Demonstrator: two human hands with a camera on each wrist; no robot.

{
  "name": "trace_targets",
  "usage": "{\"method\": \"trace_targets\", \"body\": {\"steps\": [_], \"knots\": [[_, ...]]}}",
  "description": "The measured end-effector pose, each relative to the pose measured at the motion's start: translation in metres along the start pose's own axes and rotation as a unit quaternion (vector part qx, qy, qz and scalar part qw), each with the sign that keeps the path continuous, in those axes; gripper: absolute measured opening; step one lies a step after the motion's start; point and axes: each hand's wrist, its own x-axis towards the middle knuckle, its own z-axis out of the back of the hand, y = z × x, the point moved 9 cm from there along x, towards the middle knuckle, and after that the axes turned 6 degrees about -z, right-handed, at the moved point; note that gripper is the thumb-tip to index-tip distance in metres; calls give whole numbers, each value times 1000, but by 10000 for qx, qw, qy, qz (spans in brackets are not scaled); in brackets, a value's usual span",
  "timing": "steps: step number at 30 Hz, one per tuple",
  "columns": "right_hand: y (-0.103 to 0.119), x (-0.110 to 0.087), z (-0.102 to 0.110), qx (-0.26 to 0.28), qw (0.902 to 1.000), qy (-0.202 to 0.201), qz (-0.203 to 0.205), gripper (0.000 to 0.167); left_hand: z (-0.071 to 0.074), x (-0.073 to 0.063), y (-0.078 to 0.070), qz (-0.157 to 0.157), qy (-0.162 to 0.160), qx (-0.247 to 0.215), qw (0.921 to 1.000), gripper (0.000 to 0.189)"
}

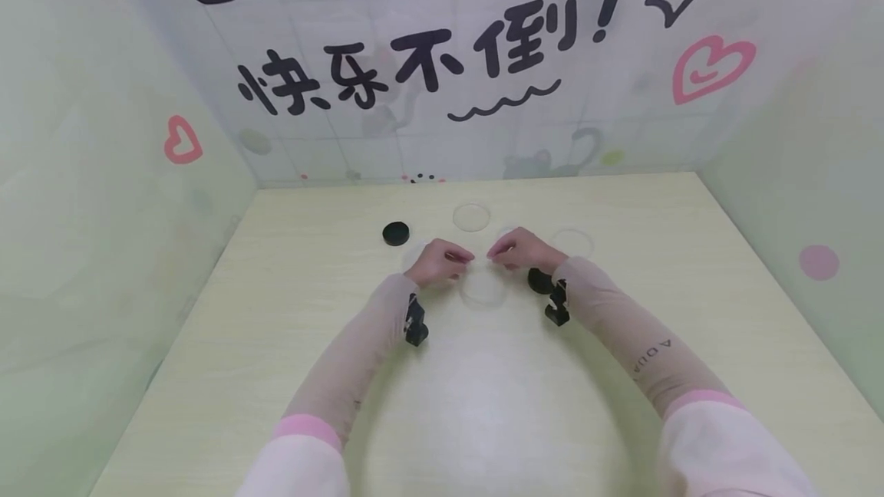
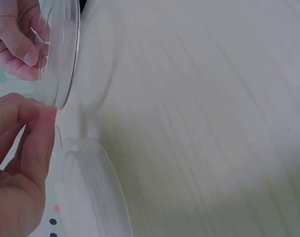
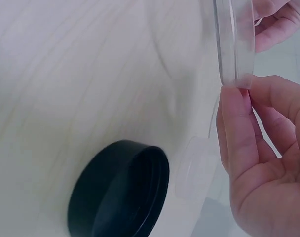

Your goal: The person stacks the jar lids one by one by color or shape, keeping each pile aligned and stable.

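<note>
A clear, shallow petri dish (image 2: 63, 54) is held up on edge between both hands, above the table. My left hand (image 1: 437, 261) pinches its rim between thumb and fingers. From the other side, my right hand (image 1: 525, 249) pinches the rim too. In the right wrist view the dish (image 3: 234, 44) shows two nested clear walls. Close to the right wrist lies a black round lid (image 3: 120, 192), its hollow side showing. A whitish translucent round dish (image 2: 93, 192) sits beside the left hand, partly hidden by it in the head view.
A second black lid (image 1: 396, 234) lies left of the hands. Beyond them is a clear round dish (image 1: 472, 217), and another clear dish (image 1: 572, 242) stands to the right. A printed cloth wall (image 1: 414, 136) rises at the table's back edge.
</note>
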Motion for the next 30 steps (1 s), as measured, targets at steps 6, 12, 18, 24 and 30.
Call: {"method": "trace_targets", "body": {"steps": [6, 12, 18, 24, 30], "knots": [[11, 6, -4, 48, 10000, -12, 23, 19, 15, -6, -1, 50, -36, 72, 10000, 24], [27, 11, -9, 54, 9999, -90, 93, 20, 32, -11, -3, -8, -69, 95, 9999, 24], [44, 17, -13, -12, 9994, -232, 270, 18, 49, -15, 1, 59, -120, 152, 9998, 26], [55, 23, -20, 12, 9991, -230, 357, 19, 61, -18, 8, 160, -241, 73, 9996, 26], [60, 34, -27, 14, 9982, -213, 565, 19, 69, -22, 12, 131, -422, 159, 9989, 27]]}}
